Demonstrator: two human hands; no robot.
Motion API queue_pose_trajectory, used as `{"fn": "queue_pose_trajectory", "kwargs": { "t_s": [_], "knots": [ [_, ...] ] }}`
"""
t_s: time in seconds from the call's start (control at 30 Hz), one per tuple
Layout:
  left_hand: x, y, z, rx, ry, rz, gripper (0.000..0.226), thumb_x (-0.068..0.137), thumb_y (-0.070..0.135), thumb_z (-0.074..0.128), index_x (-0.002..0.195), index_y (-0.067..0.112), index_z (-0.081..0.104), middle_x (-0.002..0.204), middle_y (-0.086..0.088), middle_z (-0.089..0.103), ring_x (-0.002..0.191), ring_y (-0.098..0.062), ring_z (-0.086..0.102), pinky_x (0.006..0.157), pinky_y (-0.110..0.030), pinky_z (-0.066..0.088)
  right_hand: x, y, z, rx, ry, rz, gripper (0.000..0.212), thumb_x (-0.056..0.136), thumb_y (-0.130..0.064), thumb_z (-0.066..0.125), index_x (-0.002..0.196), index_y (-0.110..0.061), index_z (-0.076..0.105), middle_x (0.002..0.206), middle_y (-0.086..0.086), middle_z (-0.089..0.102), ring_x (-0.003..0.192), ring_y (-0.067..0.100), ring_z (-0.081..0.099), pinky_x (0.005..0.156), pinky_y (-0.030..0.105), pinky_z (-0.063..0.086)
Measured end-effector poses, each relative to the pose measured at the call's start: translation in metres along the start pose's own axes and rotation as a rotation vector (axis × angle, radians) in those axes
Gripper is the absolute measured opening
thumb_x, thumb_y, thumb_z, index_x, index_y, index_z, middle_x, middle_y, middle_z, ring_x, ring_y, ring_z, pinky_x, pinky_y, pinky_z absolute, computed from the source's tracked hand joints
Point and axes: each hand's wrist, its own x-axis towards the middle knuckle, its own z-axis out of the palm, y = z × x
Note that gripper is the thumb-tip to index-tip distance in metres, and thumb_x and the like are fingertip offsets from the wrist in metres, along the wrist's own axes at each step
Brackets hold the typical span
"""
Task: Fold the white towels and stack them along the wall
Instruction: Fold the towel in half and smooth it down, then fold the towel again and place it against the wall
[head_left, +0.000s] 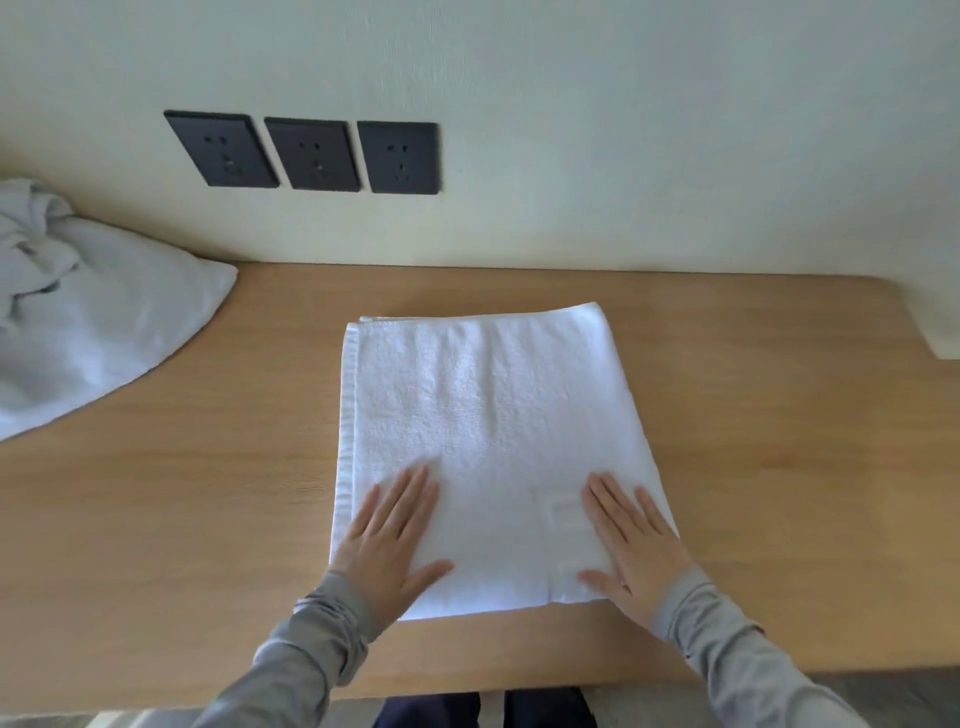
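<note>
A white towel (483, 415), folded into a rectangle, lies flat in the middle of the wooden table (208, 493). My left hand (389, 540) presses flat on the towel's near left part, fingers straight and together. Flat on the near right part rests my right hand (634, 540), fingers spread a little. Both wrists are in grey sleeves. A heap of unfolded white towels (78, 322) lies crumpled at the far left of the table, against the wall.
The pale wall (623, 156) runs along the table's far edge, with three dark sockets (306, 153) above the surface. A white object (940, 332) sits at the right edge. The table's front edge is close to my body.
</note>
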Motion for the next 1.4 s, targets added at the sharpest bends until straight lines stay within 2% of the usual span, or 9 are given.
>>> {"fn": "queue_pose_trajectory", "kwargs": {
  "t_s": [0.13, 0.27, 0.4, 0.6, 0.77, 0.87, 1.07, 1.2, 1.4],
  "knots": [
    [-0.03, -0.022, 0.001, 0.088, -0.091, 0.182, 0.107, 0.07, 0.078, 0.044, 0.147, 0.008, 0.021, 0.156, -0.011, 0.015, 0.142, -0.027, 0.019, 0.111, -0.044, 0.019, -0.02, 0.019, -0.004, -0.081, -0.074, -0.136, 0.101, 0.066, -0.069, 0.059, 0.142, -0.009, 0.033, 0.151, 0.01, 0.029, 0.139, 0.025, 0.026, 0.107, 0.043, 0.016],
    [-0.034, -0.037, -0.005, 0.105, -0.071, 0.211, 0.112, 0.051, 0.044, 0.08, 0.144, 0.007, 0.029, 0.15, -0.01, 0.031, 0.136, -0.024, 0.034, 0.107, -0.043, 0.037, -0.02, 0.029, -0.006, -0.072, 0.018, -0.137, 0.103, 0.04, -0.039, 0.085, 0.131, -0.003, 0.05, 0.138, 0.012, 0.049, 0.124, 0.025, 0.049, 0.112, 0.036, 0.026],
    [-0.036, -0.04, -0.024, 0.03, 0.018, 0.209, 0.096, 0.033, 0.033, 0.087, 0.122, 0.01, 0.059, 0.118, 0.0, 0.057, 0.105, -0.014, 0.06, 0.077, -0.021, 0.055, -0.022, 0.031, -0.016, 0.121, 0.033, -0.081, 0.088, 0.035, -0.026, 0.087, 0.116, -0.003, 0.063, 0.126, 0.009, 0.051, 0.105, 0.022, 0.064, 0.079, 0.018, 0.051],
    [-0.043, -0.072, -0.093, -0.718, 0.011, -0.117, 0.055, 0.047, 0.027, 0.073, 0.101, 0.039, 0.071, 0.095, 0.011, 0.071, 0.09, 0.002, 0.061, 0.08, -0.01, 0.044, -0.039, 0.057, -0.064, 0.859, 0.104, 0.164, 0.054, 0.056, -0.036, 0.072, 0.107, -0.05, 0.061, 0.108, -0.027, 0.064, 0.099, -0.003, 0.061, 0.082, 0.021, 0.05],
    [0.004, -0.1, -0.137, -1.222, 0.143, -0.336, 0.059, 0.033, 0.043, 0.085, 0.081, 0.012, 0.071, 0.077, 0.001, 0.074, 0.073, -0.009, 0.068, 0.064, -0.019, 0.052, 0.016, 0.076, -0.113, 1.26, 0.346, 0.322, 0.034, 0.066, -0.015, 0.082, 0.089, -0.034, 0.065, 0.083, -0.024, 0.069, 0.074, -0.008, 0.063, 0.059, 0.015, 0.049],
    [0.05, -0.101, -0.128, -1.38, 0.252, -0.564, 0.04, 0.063, 0.044, 0.079, 0.077, 0.009, 0.069, 0.073, 0.001, 0.073, 0.078, -0.022, 0.064, 0.066, -0.034, 0.05, 0.077, 0.073, -0.108, 1.462, 0.457, 0.541, 0.011, 0.078, -0.017, 0.071, 0.082, -0.025, 0.064, 0.074, -0.013, 0.07, 0.067, 0.0, 0.065, 0.055, 0.019, 0.049],
    [0.134, -0.11, -0.099, -1.15, 0.326, -0.917, 0.051, 0.09, 0.054, 0.045, 0.08, 0.008, 0.063, 0.08, -0.012, 0.061, 0.079, -0.029, 0.055, 0.074, -0.036, 0.04, 0.167, 0.081, -0.09, 1.407, 0.414, 0.738, 0.025, 0.084, -0.043, 0.062, 0.091, -0.021, 0.055, 0.095, 0.003, 0.063, 0.079, 0.017, 0.059, 0.077, 0.032, 0.044],
    [0.155, -0.117, -0.071, -0.886, 0.211, -0.97, 0.057, 0.097, 0.045, 0.035, 0.117, -0.002, 0.058, 0.116, -0.03, 0.057, 0.109, -0.042, 0.051, 0.088, -0.039, 0.036, 0.188, 0.079, -0.068, 1.154, 0.239, 0.864, 0.048, 0.087, -0.048, 0.055, 0.117, -0.01, 0.053, 0.099, 0.008, 0.053, 0.097, 0.03, 0.055, 0.083, 0.031, 0.036],
    [0.156, -0.117, -0.052, -0.845, 0.242, -0.975, 0.049, 0.099, 0.038, 0.033, 0.11, -0.003, 0.058, 0.113, -0.03, 0.058, 0.106, -0.044, 0.05, 0.081, -0.039, 0.033, 0.195, 0.078, -0.054, 1.084, 0.257, 0.936, 0.049, 0.088, -0.047, 0.054, 0.116, -0.007, 0.052, 0.116, 0.017, 0.058, 0.098, 0.029, 0.053, 0.083, 0.03, 0.036]
  ]
}}
